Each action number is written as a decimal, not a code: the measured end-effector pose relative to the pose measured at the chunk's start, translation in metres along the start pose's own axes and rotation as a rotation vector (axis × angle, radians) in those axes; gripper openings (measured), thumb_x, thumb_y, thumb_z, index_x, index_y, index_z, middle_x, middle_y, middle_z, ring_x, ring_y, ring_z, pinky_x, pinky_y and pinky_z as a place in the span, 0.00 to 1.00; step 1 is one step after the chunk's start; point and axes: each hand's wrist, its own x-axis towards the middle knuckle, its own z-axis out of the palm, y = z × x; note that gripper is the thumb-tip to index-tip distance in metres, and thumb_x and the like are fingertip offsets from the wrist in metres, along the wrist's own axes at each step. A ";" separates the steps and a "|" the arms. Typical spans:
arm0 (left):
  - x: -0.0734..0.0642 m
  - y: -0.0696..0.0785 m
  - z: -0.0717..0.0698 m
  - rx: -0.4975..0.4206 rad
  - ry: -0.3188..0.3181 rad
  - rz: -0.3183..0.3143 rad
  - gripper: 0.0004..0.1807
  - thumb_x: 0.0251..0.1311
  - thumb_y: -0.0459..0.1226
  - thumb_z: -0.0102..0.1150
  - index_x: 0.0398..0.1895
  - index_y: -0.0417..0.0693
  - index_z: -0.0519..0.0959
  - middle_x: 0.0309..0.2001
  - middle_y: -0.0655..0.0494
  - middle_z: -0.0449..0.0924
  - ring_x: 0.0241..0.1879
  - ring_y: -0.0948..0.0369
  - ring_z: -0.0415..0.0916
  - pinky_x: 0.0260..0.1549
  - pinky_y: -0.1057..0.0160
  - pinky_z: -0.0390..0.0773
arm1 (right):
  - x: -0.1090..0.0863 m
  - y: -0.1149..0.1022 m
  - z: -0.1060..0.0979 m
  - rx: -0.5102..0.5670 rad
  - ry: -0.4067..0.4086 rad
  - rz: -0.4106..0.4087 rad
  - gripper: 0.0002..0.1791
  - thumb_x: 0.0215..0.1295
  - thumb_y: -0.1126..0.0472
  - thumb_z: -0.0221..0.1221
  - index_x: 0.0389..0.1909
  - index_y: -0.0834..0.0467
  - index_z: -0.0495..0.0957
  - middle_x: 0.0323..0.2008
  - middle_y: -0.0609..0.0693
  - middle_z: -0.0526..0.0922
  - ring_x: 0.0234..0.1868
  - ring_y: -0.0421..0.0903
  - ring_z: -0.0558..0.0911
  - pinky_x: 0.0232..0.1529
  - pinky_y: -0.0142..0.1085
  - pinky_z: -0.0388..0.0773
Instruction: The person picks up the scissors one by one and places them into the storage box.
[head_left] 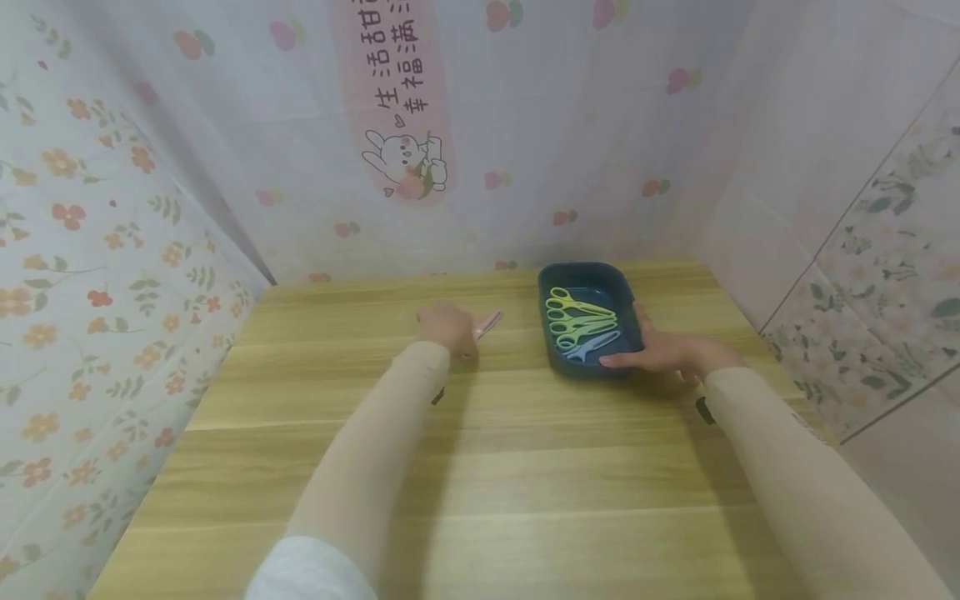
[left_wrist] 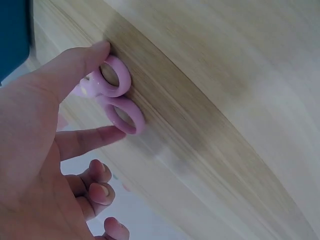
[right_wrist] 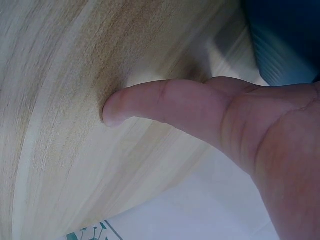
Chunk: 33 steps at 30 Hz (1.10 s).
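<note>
In the head view my left hand (head_left: 447,329) is low over the table, left of the tray. Between its thumb and index finger it pinches a pair of pink scissors (left_wrist: 104,90) at the finger loops, as the left wrist view shows; the other fingers are bent and away from them. The scissors' blades point toward the back right. My right hand (head_left: 663,352) rests against the near right corner of a dark blue tray (head_left: 546,321), fingers along its right side and straight thumb across the near side. Yellow scissors (head_left: 581,305), green scissors (head_left: 581,323) and blue scissors (head_left: 596,343) lie inside.
The wooden table (head_left: 525,483) meets a printed curtain (head_left: 487,108) at the back. Another flowered curtain (head_left: 67,275) borders its left side, and a flowered covering (head_left: 892,258) its right.
</note>
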 end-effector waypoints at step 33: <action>0.009 -0.016 -0.078 -0.213 0.209 0.042 0.16 0.53 0.48 0.76 0.32 0.51 0.79 0.41 0.55 0.84 0.44 0.53 0.79 0.58 0.45 0.81 | 0.002 0.002 0.000 0.044 0.015 -0.021 0.81 0.60 0.23 0.65 0.74 0.45 0.00 0.81 0.70 0.14 0.80 0.85 0.41 0.60 0.87 0.60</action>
